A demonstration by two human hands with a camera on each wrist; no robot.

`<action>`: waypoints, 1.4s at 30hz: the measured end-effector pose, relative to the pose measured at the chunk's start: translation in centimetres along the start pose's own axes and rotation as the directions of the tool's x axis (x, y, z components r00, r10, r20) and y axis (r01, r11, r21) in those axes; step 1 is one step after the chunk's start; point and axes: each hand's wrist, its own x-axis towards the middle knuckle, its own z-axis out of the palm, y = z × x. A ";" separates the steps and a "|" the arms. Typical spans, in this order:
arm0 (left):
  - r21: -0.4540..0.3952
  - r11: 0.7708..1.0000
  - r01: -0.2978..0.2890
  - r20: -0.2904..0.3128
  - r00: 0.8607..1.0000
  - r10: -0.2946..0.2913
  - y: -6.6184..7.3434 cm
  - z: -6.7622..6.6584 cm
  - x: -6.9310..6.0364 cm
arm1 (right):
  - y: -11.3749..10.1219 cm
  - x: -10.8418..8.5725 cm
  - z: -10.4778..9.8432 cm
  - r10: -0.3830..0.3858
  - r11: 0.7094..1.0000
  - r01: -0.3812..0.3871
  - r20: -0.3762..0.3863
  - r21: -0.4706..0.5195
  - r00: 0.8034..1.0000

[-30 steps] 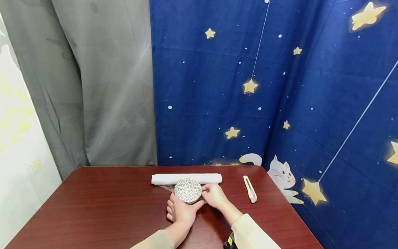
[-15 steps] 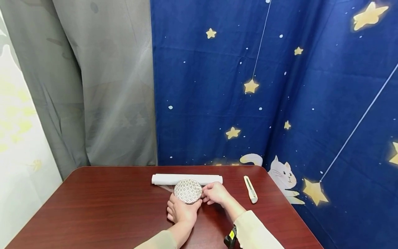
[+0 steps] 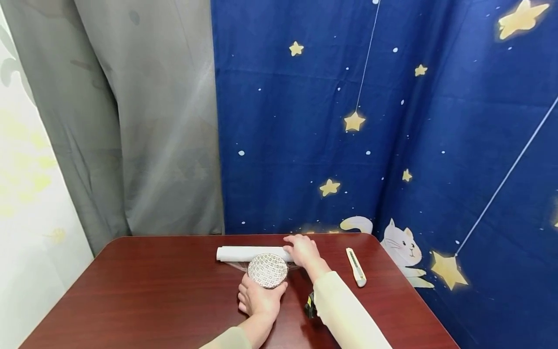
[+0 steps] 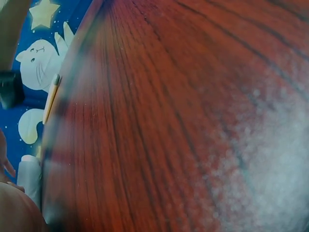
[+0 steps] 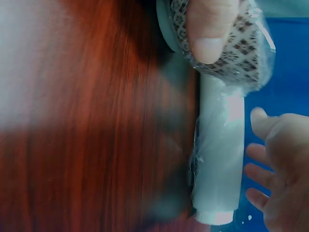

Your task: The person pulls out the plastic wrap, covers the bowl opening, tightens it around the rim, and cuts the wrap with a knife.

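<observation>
A small bowl (image 3: 268, 270) with a brown-on-white pattern sits near the middle of the table, clear film stretched over it. My left hand (image 3: 261, 296) grips its near side, and the thumb (image 5: 210, 34) presses on the patterned side in the right wrist view. Right behind the bowl lies a white roll of cling film (image 3: 237, 253), from which film runs to the bowl. Over the roll's right end hovers my right hand (image 3: 302, 251). Its fingers are spread and loosely bent in the right wrist view, holding nothing. The left wrist view shows mostly tabletop.
A white utility knife (image 3: 356, 267) lies on the right of the dark red table (image 3: 144, 291). A black wrist device (image 3: 310, 306) is beside the right sleeve. Grey and blue starry curtains (image 3: 283, 121) hang behind the table's back edge.
My right hand has left the bowl's right side, where its fingers pinched at the film, and moved back to the roll's right end. The left hand still holds the bowl.
</observation>
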 end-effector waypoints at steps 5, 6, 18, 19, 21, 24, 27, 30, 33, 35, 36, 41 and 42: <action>-0.019 1.000 -0.021 0.008 1.000 0.021 0.4 0.2 -0.3 | -0.4 0.5 -1.0 0.039 0.997 -0.027 0.169 -0.070 0.985; -0.019 0.999 -0.027 0.008 1.000 0.027 0.4 0.2 -0.3 | -0.4 0.6 -1.2 0.043 0.996 -0.027 0.189 -0.082 0.981; -0.032 0.996 -0.085 0.028 0.996 0.086 0.4 0.3 -0.7 | 0.3 0.4 -1.7 0.176 0.983 -0.166 0.135 -0.084 0.975; -0.028 0.996 -0.089 0.031 0.995 0.090 0.4 0.3 -0.7 | 0.4 0.3 -1.8 0.193 0.980 -0.185 0.136 -0.071 0.972; -0.016 0.995 -0.097 0.037 0.995 0.098 0.3 0.2 -0.7 | 0.5 0.3 -1.9 0.226 0.974 -0.222 0.138 -0.042 0.964; 0.010 0.994 -0.111 0.058 0.992 0.110 0.2 0.0 -0.7 | 0.7 0.2 -2.2 0.267 0.964 -0.265 0.147 -0.030 0.952; 0.030 0.990 -0.141 0.083 0.987 0.138 0.0 -0.2 -0.4 | 0.9 0.0 -2.4 0.287 0.958 -0.284 0.162 -0.047 0.944; 0.043 0.983 -0.179 0.122 0.977 0.173 -0.3 -0.3 0.2 | 1.3 -0.2 -2.6 0.302 0.953 -0.292 0.186 -0.081 0.935; 0.034 0.977 -0.210 0.180 0.963 0.201 -0.6 -0.5 1.0 | 1.3 -0.4 -3.1 0.307 0.950 -0.287 0.209 -0.121 0.929; 0.026 0.975 -0.222 0.224 0.952 0.211 -0.7 -0.8 1.5 | 1.3 -0.7 -3.5 0.307 0.949 -0.279 0.223 -0.149 0.925; 0.022 0.972 -0.232 0.244 0.945 0.220 -0.7 -1.0 1.8 | 1.2 -0.8 -3.7 0.309 0.947 -0.277 0.231 -0.162 0.923; -0.003 0.972 -0.234 0.342 0.913 0.221 -0.9 -1.5 2.9 | 0.9 -1.5 -4.5 0.334 0.933 -0.276 0.268 -0.232 0.904; -0.007 0.973 -0.231 0.358 0.908 0.218 -0.9 -1.6 3.1 | 0.8 -1.7 -4.6 0.336 0.930 -0.272 0.278 -0.246 0.900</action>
